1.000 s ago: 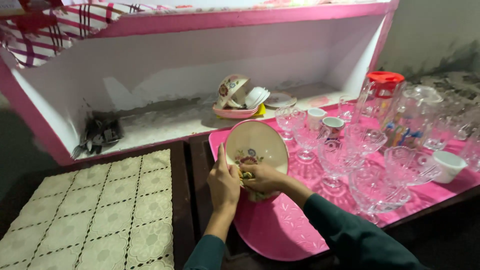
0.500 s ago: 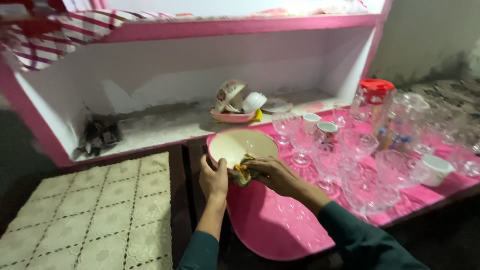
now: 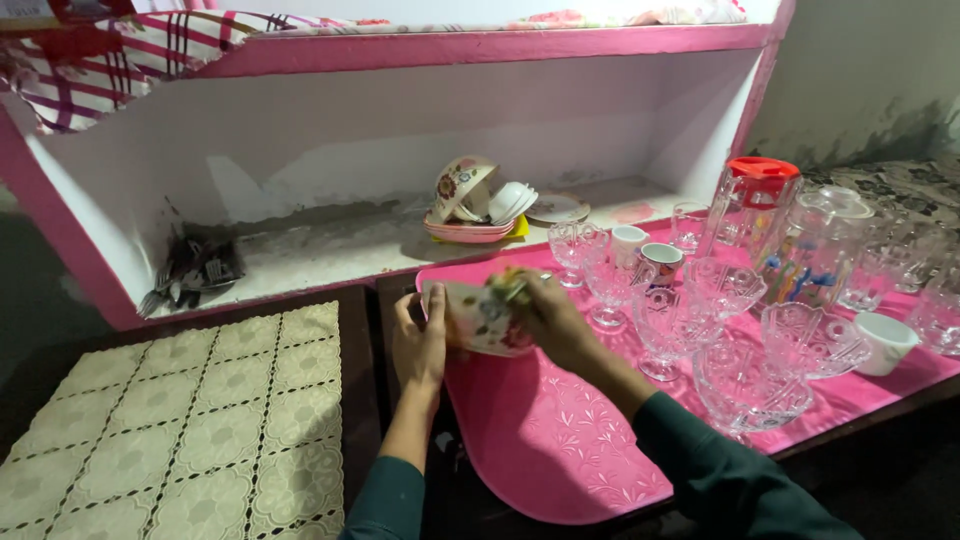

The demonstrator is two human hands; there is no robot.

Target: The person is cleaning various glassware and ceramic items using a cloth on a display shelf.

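Observation:
My left hand (image 3: 420,335) grips the rim of a cream bowl (image 3: 482,320) with flower prints, held tipped so its outside faces me, above the pink mat (image 3: 560,430). My right hand (image 3: 555,315) presses a small yellow-green cloth (image 3: 508,286) against the bowl's upper edge. Both sleeves are dark green.
Several clear stemmed glasses (image 3: 725,290) and glass bowls (image 3: 750,390) crowd the mat to the right, with small white cups (image 3: 885,342) and a red-lidded clear jug (image 3: 752,205). A stack of flowered dishes (image 3: 472,205) and dark cutlery (image 3: 195,270) sit in the pink-edged shelf. A lace mat (image 3: 190,420) lies left.
The bowl has been turned over from facing up to showing its outside. My right hand with the cloth moved from the bowl's lower rim to its top edge.

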